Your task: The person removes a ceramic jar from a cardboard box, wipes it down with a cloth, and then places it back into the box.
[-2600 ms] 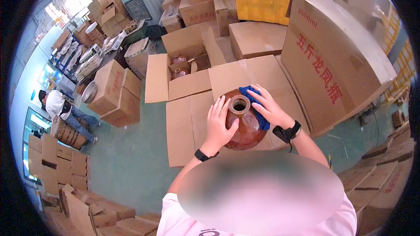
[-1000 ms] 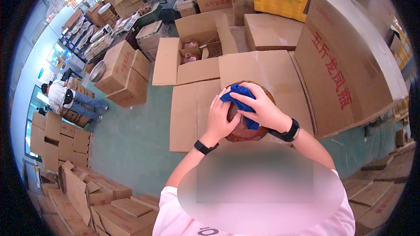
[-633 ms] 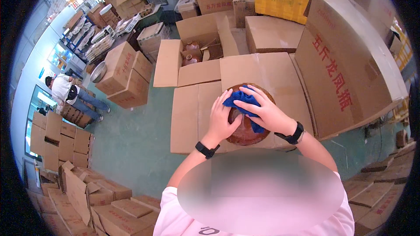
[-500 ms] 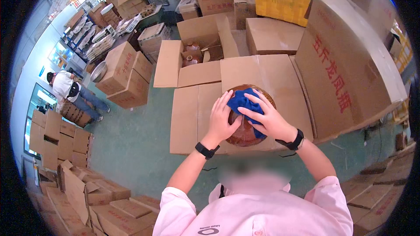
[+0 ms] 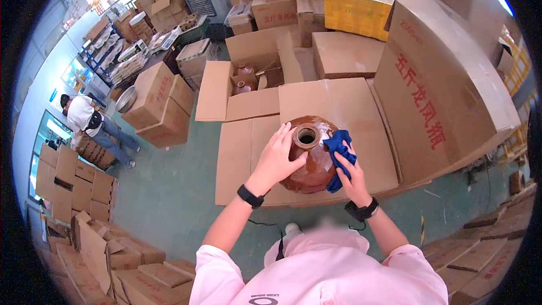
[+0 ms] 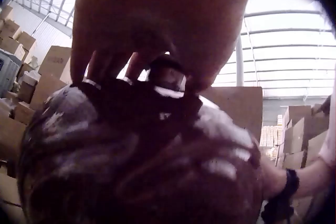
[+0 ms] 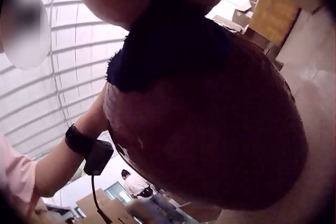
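Note:
A glossy brown ceramic jar (image 5: 307,172) with a narrow round mouth stands upright on a cardboard box in the head view. My left hand (image 5: 275,158) holds its left shoulder, fingers on the far side of the neck and thumb on the near side. In the left wrist view that hand (image 6: 157,24) arches over the shiny jar (image 6: 136,171). My right hand (image 5: 354,176) grips a bunched blue cloth (image 5: 337,149) against the jar's right side. The right wrist view shows the dark cloth (image 7: 168,45) lying on the jar's curve (image 7: 210,140), partly hidden by the hand.
The box top (image 5: 350,99) bears the jar. A tall carton flap (image 5: 423,90) with red characters rises at right. Behind at left, an opened carton (image 5: 212,93) holds several brown jars (image 5: 243,86). A yellow box (image 5: 358,11) sits farther back. Another person (image 5: 87,118) bends over cartons at far left.
The cloth in my right hand has moved from over the jar's mouth to its right side, so the mouth shows again. My left hand stays on the jar's left shoulder.

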`<state>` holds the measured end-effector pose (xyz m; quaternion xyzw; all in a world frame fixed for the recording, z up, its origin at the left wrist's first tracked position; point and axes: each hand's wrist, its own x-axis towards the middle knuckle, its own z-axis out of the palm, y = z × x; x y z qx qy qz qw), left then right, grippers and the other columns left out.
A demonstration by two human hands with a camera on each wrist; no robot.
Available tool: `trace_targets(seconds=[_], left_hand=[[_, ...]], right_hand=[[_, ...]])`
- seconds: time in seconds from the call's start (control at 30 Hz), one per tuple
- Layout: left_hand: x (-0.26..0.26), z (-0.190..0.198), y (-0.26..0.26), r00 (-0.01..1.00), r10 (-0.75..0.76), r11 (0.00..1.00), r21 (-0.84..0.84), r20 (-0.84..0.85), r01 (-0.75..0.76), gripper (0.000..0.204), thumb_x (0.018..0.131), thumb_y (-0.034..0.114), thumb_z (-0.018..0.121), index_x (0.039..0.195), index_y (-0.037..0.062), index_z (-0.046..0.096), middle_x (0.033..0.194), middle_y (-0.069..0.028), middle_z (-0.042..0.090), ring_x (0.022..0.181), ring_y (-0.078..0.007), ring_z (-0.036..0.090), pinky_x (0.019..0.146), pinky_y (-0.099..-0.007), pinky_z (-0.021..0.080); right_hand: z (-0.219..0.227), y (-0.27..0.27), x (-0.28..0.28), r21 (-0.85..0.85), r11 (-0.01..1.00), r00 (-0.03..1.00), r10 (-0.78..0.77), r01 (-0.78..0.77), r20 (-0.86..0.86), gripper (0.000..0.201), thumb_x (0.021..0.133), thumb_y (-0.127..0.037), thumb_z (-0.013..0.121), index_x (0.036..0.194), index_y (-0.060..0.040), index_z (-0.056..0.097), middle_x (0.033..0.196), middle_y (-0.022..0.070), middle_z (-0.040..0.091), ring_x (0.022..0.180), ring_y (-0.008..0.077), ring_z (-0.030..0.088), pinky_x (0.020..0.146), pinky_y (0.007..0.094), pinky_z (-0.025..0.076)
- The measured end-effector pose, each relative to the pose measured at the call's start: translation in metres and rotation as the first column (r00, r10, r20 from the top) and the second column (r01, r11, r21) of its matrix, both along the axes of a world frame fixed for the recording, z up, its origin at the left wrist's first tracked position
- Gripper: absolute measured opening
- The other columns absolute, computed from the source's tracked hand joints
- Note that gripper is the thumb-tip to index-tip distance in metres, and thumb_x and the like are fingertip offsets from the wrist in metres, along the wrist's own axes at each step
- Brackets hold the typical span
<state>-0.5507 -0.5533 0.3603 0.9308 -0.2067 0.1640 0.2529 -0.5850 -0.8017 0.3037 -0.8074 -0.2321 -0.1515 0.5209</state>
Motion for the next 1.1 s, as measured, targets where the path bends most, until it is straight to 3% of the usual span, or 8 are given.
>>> trace_targets(seconds=[0.2,0.33,0.43,0.77,0.9,0.97,1.0,1.1], left_hand=[[-0.004,0.06,-0.017,0.994,0.045,0.993,0.117,-0.097,-0.034,0.078,0.08,0.046,0.073,0.133,-0.0035,0.043,0.124,-0.0241,0.056,0.116,-0.0392,0.056,0.096,-0.0451,0.048],[0.006,0.079,-0.036,0.99,0.044,0.959,0.282,-0.136,-0.004,0.069,0.08,0.046,0.072,0.123,-0.0025,0.049,0.109,-0.0216,0.059,0.095,-0.0385,0.065,0.079,-0.045,0.055],[0.019,0.066,-0.045,0.994,0.033,0.921,0.39,-0.105,0.011,0.06,0.082,0.048,0.068,0.111,-0.002,0.053,0.1,-0.0214,0.059,0.083,-0.0377,0.067,0.071,-0.0454,0.056],[0.036,0.067,-0.054,0.989,0.044,0.821,0.569,-0.139,0.043,0.047,0.086,0.038,0.056,0.1,-0.0062,0.055,0.088,-0.0262,0.064,0.078,-0.0397,0.067,0.071,-0.0466,0.056],[0.025,0.069,-0.066,0.992,0.069,0.836,0.549,-0.101,-0.002,0.046,0.088,0.039,0.056,0.098,-0.0056,0.054,0.087,-0.0265,0.063,0.078,-0.0402,0.066,0.071,-0.0466,0.055],[0.02,0.073,-0.072,0.992,0.078,0.846,0.533,-0.097,-0.014,0.046,0.089,0.04,0.056,0.098,-0.0051,0.053,0.087,-0.0262,0.063,0.077,-0.0406,0.066,0.072,-0.0465,0.055],[0.019,0.075,-0.073,0.992,0.084,0.854,0.52,-0.093,-0.024,0.045,0.089,0.04,0.056,0.098,-0.0046,0.053,0.087,-0.0258,0.063,0.078,-0.0407,0.066,0.072,-0.0466,0.055],[0.012,0.083,-0.075,0.987,0.122,0.885,0.462,-0.101,-0.062,0.042,0.089,0.038,0.057,0.097,-0.0032,0.053,0.087,-0.0251,0.063,0.079,-0.0412,0.065,0.073,-0.0471,0.054]], right_hand=[[-0.033,-0.015,-0.007,0.258,0.957,0.971,-0.07,0.13,-0.229,0.036,0.096,-0.003,0.05,0.132,0.0001,0.055,0.135,0.0147,0.056,0.128,0.0237,0.05,0.109,0.0345,0.035],[-0.056,-0.024,-0.019,0.287,0.945,0.932,-0.044,0.156,-0.359,0.034,0.098,-0.007,0.052,0.131,-0.0004,0.056,0.131,0.0116,0.06,0.123,0.0204,0.054,0.106,0.0319,0.037],[-0.061,-0.026,-0.029,0.281,0.946,0.921,-0.045,0.164,-0.387,0.033,0.098,-0.009,0.051,0.13,-0.0007,0.057,0.131,0.0117,0.06,0.123,0.0206,0.054,0.106,0.0321,0.037],[-0.08,-0.046,-0.03,0.382,0.887,0.895,-0.071,0.259,-0.44,0.032,0.101,-0.014,0.049,0.129,-0.0017,0.058,0.126,0.0097,0.061,0.118,0.0172,0.055,0.102,0.0292,0.04],[-0.104,-0.043,-0.021,0.671,0.651,0.782,0.187,0.354,-0.594,0.033,0.103,-0.018,0.046,0.131,-0.0046,0.057,0.123,0.0087,0.062,0.114,0.0174,0.058,0.099,0.0295,0.044],[-0.113,-0.04,-0.017,0.743,0.519,0.68,0.361,0.422,-0.638,0.033,0.104,-0.02,0.044,0.132,-0.0061,0.055,0.122,0.0079,0.062,0.112,0.0177,0.059,0.097,0.0305,0.046],[-0.103,-0.036,-0.019,0.729,0.518,0.654,0.366,0.448,-0.662,0.035,0.105,-0.022,0.042,0.134,-0.0074,0.053,0.127,0.0078,0.059,0.116,0.0192,0.057,0.095,0.0338,0.049],[-0.107,-0.024,-0.018,0.818,0.309,0.719,0.39,0.486,-0.575,0.035,0.105,-0.022,0.043,0.135,-0.0077,0.053,0.134,0.008,0.055,0.121,0.0201,0.054,0.098,0.0351,0.048]])
